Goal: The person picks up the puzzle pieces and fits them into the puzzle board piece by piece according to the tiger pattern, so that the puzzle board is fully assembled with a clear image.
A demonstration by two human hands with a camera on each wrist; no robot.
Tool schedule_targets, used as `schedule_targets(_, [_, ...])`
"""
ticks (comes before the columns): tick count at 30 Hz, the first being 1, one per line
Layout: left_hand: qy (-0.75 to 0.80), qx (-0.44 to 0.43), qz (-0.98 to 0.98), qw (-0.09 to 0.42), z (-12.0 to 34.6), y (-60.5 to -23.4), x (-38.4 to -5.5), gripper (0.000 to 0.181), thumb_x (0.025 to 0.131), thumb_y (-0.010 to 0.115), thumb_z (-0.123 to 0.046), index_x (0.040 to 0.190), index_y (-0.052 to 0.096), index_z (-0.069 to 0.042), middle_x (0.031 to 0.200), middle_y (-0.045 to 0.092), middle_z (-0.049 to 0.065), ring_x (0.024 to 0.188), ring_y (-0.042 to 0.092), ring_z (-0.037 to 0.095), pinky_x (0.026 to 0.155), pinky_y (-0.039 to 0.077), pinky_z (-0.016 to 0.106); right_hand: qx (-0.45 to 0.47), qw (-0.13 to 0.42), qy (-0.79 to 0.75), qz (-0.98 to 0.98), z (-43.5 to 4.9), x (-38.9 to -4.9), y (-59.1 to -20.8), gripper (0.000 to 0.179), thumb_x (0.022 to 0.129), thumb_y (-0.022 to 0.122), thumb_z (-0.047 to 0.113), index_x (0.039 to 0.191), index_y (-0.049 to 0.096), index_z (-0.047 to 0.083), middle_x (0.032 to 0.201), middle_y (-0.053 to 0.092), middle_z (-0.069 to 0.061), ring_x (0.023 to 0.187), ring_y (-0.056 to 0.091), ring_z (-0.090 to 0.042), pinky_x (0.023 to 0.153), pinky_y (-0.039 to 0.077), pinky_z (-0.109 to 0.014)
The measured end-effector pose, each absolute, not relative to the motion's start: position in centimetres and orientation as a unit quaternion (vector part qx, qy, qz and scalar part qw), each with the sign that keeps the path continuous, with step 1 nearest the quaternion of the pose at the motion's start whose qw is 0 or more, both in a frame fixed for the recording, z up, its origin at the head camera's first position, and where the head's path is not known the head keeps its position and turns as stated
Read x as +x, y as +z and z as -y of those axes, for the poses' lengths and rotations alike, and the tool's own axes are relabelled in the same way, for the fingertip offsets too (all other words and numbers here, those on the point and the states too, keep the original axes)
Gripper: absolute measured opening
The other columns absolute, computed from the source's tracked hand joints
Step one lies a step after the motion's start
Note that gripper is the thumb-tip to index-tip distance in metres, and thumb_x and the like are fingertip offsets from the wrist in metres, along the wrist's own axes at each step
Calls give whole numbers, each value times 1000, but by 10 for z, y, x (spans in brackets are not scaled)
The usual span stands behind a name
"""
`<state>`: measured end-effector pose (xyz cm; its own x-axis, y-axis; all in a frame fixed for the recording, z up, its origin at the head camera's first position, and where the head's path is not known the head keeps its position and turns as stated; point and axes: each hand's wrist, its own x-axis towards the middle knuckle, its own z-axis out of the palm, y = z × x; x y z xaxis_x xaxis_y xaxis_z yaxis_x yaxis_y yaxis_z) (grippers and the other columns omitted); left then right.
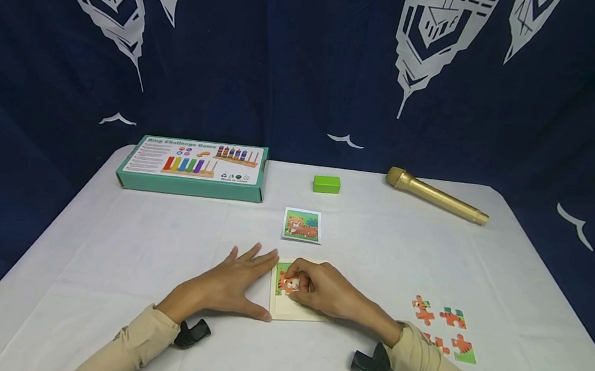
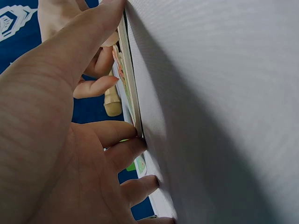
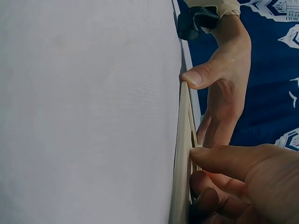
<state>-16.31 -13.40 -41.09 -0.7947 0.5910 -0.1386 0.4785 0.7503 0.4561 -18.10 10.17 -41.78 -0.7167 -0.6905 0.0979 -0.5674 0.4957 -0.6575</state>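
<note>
A cream wooden puzzle board (image 1: 297, 313) lies flat on the table in front of me. My left hand (image 1: 232, 283) rests along its left side, fingers spread and fairly straight, with the thumb at the near corner and fingertips at the far one. Over the board, my right hand (image 1: 325, 288) pinches a tiger-face puzzle piece (image 1: 287, 284) between curled fingers and thumb, at the board's left part. In the right wrist view the thumb (image 3: 219, 159) comes down right at the tray's rim. The right hand covers much of the board's right half.
Several loose tiger puzzle pieces (image 1: 453, 317) lie at the right, partly behind the right sleeve. A tiger picture card (image 1: 302, 226) is just beyond the board. Farther back are a green block (image 1: 327, 184), a ring game box (image 1: 194, 168) and a gold microphone (image 1: 435, 195).
</note>
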Motion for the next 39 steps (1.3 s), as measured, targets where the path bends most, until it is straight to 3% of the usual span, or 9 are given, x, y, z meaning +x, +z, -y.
schedule_targets(25, [207,286,-925,142,134,-410,-163,107,69,76,-61,151,29,-9,158,24,1,147,7,31,112,4,64,-353,102,-341,-865,-104,-182,-412,13,86,71,11,99,72,8,66,56,10,59,45,0,52,38,-16])
schedule_targets(30, [207,286,-925,142,133,-411,-163,107,69,76,-61,151,29,-9,158,24,1,147,7,31,112,4,64,-369,102,-318,-867,-108,-183,-409,16,88,68,11,103,75,10,87,71,7,69,51,0,60,42,-17])
schedule_targets(33, [206,286,-925,141,133,-411,-163,108,69,76,-61,151,30,-9,158,24,1,147,7,31,112,4,64,-389,98,-289,-869,-112,-183,-407,19,90,67,15,107,75,13,100,73,7,72,53,0,63,43,-18])
schedule_targets(39, [209,284,-925,140,133,-411,-163,107,69,77,-60,150,30,-8,158,24,1,147,8,32,112,4,64,-408,89,-236,-878,-117,-184,-405,24,93,64,21,115,72,18,100,72,7,70,52,0,65,43,-20])
